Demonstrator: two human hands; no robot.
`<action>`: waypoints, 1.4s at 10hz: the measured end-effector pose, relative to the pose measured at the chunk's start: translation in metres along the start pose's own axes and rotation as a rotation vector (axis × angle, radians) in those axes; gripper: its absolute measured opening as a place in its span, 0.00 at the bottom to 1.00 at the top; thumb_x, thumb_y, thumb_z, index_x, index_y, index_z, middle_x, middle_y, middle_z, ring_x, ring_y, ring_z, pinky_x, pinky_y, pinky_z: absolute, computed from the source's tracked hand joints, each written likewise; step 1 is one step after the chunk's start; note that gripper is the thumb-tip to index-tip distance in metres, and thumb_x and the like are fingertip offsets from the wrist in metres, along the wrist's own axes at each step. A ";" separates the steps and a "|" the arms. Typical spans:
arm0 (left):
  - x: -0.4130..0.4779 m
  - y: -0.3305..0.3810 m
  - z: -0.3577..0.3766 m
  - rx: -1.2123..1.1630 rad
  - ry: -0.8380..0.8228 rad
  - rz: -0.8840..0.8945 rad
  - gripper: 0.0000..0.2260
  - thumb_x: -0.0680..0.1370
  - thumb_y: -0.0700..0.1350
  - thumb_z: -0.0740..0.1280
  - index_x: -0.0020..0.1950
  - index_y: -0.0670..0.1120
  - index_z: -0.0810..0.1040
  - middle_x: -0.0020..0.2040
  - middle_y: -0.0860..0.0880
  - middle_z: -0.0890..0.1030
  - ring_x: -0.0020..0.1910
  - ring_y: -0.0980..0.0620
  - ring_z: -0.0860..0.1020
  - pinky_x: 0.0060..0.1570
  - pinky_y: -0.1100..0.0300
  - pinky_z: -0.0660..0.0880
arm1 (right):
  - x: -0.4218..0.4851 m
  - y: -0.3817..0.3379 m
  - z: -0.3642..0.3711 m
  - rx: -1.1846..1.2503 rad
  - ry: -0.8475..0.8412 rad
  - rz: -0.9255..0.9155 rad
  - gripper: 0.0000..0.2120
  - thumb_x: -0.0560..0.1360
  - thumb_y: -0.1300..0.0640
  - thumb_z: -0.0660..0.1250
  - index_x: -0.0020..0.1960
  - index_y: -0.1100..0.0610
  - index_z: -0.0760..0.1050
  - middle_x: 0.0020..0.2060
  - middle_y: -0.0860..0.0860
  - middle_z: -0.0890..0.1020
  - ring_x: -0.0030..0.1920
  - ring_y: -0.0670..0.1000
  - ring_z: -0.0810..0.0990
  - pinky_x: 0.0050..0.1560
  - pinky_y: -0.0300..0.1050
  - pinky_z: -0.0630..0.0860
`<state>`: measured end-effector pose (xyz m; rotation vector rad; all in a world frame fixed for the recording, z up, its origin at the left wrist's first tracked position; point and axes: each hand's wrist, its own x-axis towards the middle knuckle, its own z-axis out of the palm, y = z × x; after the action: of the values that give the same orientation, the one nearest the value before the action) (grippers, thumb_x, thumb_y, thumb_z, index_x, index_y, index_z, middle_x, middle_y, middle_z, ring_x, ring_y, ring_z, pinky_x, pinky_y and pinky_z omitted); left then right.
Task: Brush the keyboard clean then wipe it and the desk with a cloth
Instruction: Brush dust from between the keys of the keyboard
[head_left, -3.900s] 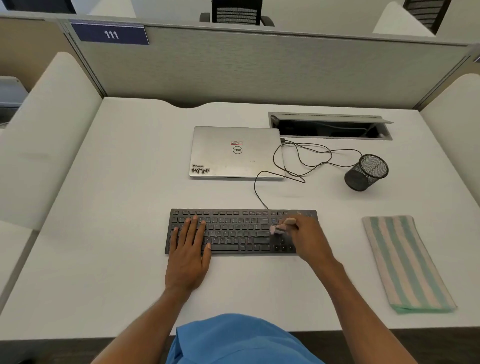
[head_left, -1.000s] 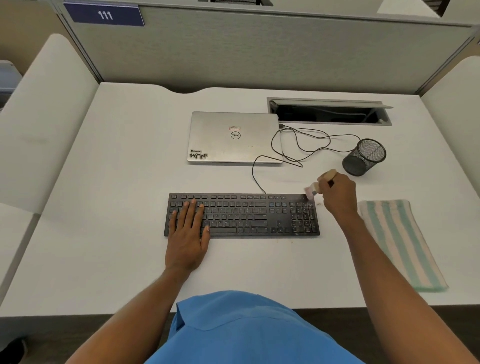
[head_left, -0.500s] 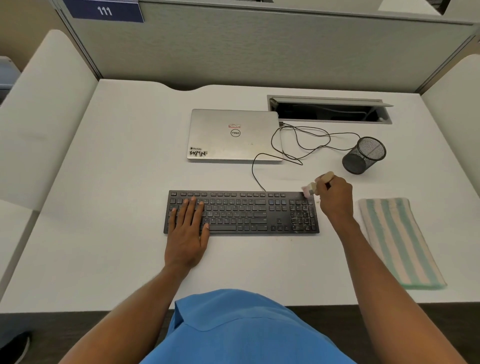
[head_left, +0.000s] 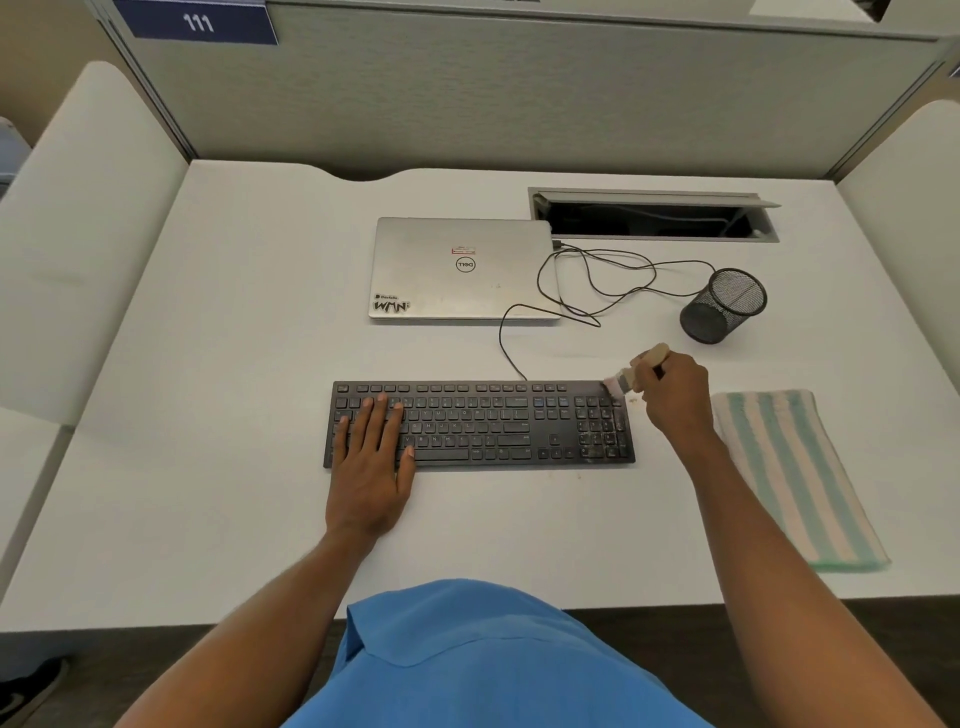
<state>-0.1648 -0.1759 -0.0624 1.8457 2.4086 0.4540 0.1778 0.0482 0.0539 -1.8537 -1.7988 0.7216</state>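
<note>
Head view, brush (head_left: 636, 371): gripped in right hand (head_left: 675, 400), bristles at far right corner of keyboard (head_left: 478, 426).
Left hand (head_left: 371, 467): flat, fingers straight, on left keys.
Striped cloth (head_left: 789, 473): near right; swept dust may soil it.

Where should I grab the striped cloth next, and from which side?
Probably its far short end, pinched from above, from the left. The green-and-white striped cloth lies flat on the white desk, so only an edge gives purchase, and that end is nearest the right hand.
</note>
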 end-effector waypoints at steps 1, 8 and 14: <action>0.000 0.000 0.000 0.003 0.000 0.000 0.29 0.85 0.54 0.53 0.86 0.47 0.59 0.86 0.47 0.57 0.86 0.48 0.51 0.83 0.41 0.49 | -0.002 0.014 -0.003 -0.087 -0.033 0.018 0.12 0.80 0.58 0.63 0.45 0.61 0.82 0.37 0.57 0.84 0.39 0.56 0.80 0.38 0.45 0.70; 0.000 0.003 0.002 -0.005 0.016 -0.007 0.29 0.85 0.54 0.52 0.85 0.46 0.60 0.86 0.46 0.58 0.86 0.47 0.53 0.83 0.40 0.51 | -0.004 0.006 -0.006 -0.038 0.061 0.022 0.17 0.80 0.53 0.58 0.43 0.59 0.81 0.36 0.57 0.84 0.38 0.60 0.81 0.39 0.53 0.79; 0.000 0.002 0.002 -0.010 0.029 -0.005 0.29 0.85 0.54 0.52 0.85 0.46 0.61 0.86 0.46 0.59 0.85 0.47 0.54 0.83 0.41 0.51 | -0.021 0.001 0.004 -0.076 -0.015 -0.012 0.14 0.80 0.55 0.60 0.40 0.58 0.79 0.36 0.54 0.83 0.37 0.56 0.81 0.38 0.53 0.79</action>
<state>-0.1619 -0.1751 -0.0641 1.8420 2.4240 0.4939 0.1755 0.0267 0.0510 -1.8883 -1.8696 0.6734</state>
